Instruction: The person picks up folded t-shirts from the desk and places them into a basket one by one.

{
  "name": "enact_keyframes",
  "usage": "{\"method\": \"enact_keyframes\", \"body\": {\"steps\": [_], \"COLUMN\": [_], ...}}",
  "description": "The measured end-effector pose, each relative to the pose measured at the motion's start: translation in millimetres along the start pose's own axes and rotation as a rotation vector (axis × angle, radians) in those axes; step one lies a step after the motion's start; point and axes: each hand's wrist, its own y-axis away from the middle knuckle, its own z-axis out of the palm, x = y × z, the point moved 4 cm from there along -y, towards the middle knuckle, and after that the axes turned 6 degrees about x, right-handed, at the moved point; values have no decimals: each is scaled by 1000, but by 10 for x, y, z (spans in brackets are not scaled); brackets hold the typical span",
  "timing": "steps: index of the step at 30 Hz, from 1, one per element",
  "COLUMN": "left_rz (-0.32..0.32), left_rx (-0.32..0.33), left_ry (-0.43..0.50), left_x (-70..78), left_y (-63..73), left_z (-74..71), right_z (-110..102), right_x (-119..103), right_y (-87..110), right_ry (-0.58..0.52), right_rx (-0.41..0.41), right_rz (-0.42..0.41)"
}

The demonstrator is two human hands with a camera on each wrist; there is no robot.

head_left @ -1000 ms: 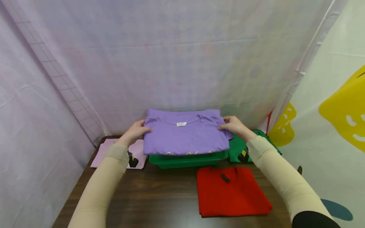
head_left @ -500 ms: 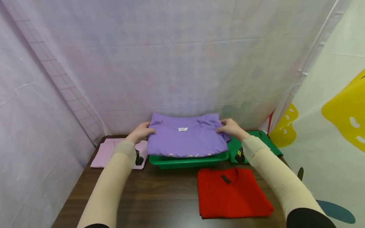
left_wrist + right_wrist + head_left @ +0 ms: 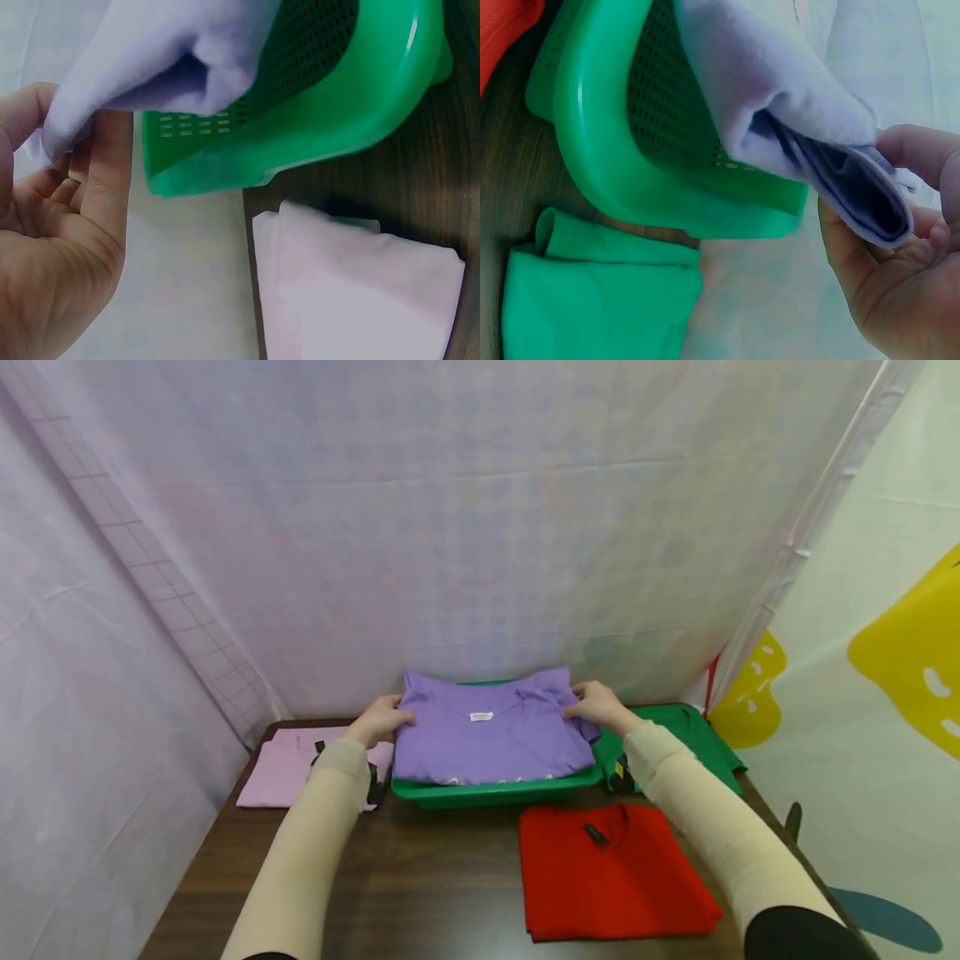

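A folded purple T-shirt [image 3: 491, 739] with a white neck label is spread between both hands, over a green plastic basket [image 3: 487, 795]. My left hand [image 3: 380, 721] pinches its left side, thumb on top and fingers beneath, as the left wrist view shows with the hand [image 3: 71, 202] at the fabric's edge. On the other side my right hand [image 3: 597, 707] pinches the shirt's right edge; in the right wrist view the folded sleeve [image 3: 862, 195] sits between thumb and fingers. The shirt's front edge lies just inside the basket's front rim, and it hides most of the basket's inside.
A folded pink garment [image 3: 273, 768] lies left of the basket, partly behind the left forearm. To the right is a folded green garment [image 3: 697, 739]. A folded red shirt [image 3: 611, 881] lies in front on the brown wooden table [image 3: 420, 893]. A fabric curtain [image 3: 480, 527] hangs behind.
Both hands have lowered the purple T-shirt toward the basket and drawn slightly closer together. The basket's back rim now shows behind the shirt's collar.
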Motion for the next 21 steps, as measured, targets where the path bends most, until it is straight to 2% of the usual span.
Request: {"method": "enact_keyframes", "body": {"steps": [2, 5, 8, 9, 13, 18, 21], "left_rz": [29, 33, 12, -14, -27, -47, -47], "left_rx": [-26, -36, -20, 0, 17, 38, 59], "left_ry": [18, 15, -13, -38, -87, -130, -187], "left_x": [-66, -105, -85, -53, -3, -33, -49], "left_y": [-65, -101, -69, -21, 70, 69, 64], "left_z": [16, 48, 79, 97, 126, 177, 202], "right_z": [29, 67, 106, 120, 172, 226, 284], "right_x": [-7, -24, -34, -30, -6, 18, 50], "right_y": [16, 34, 36, 33, 12, -6, -20], "right_ry": [0, -1, 6, 3, -10, 8, 14], "right_rx": [-10, -11, -7, -6, -15, -25, -18], "right_rz": [-3, 2, 8, 16, 37, 10, -7]}}
